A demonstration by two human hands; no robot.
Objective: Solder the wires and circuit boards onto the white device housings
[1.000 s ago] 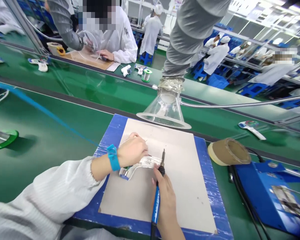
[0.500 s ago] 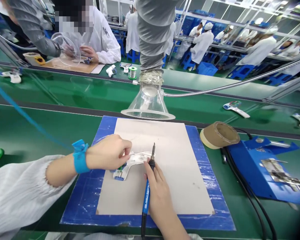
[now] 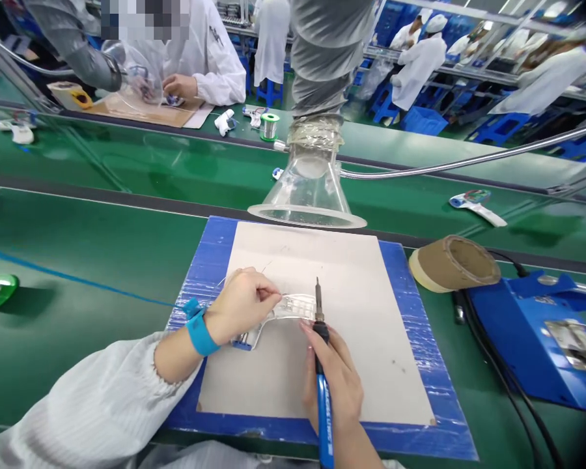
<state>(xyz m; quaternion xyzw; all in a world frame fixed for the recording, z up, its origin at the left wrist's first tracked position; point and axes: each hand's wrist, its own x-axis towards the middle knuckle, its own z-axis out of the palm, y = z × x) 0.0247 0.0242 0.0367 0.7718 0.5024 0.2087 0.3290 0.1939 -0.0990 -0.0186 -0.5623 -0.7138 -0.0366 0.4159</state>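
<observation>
My right hand (image 3: 339,374) is wrapped round a blue and black soldering iron (image 3: 324,410), its metal tip pointing away from me. The fingertips reach the right end of a white plastic housing half (image 3: 299,305), which lies on the pale board (image 3: 371,365). Over the housing's left part, my left hand (image 3: 247,301) is closed in a pinch on what looks like a thin wire. Fine wire ends show beyond the knuckles; the pinch point itself is mostly hidden. Metal and blue parts (image 3: 243,341) sit in the lower left of the housing. A blue wrist strap (image 3: 202,332) circles my left wrist.
A clear extraction hood (image 3: 307,195) hangs beyond the board. To the right are a tape roll (image 3: 452,264), a blue metal stand (image 3: 512,326) and black cables. A green-rimmed spool (image 3: 0,293) is at far left. A co-worker (image 3: 215,58) sits opposite.
The view has shifted, so the scene's far side appears higher. My left hand has moved right along the housing. The soldering iron stays in my right hand, near the housing's right end.
</observation>
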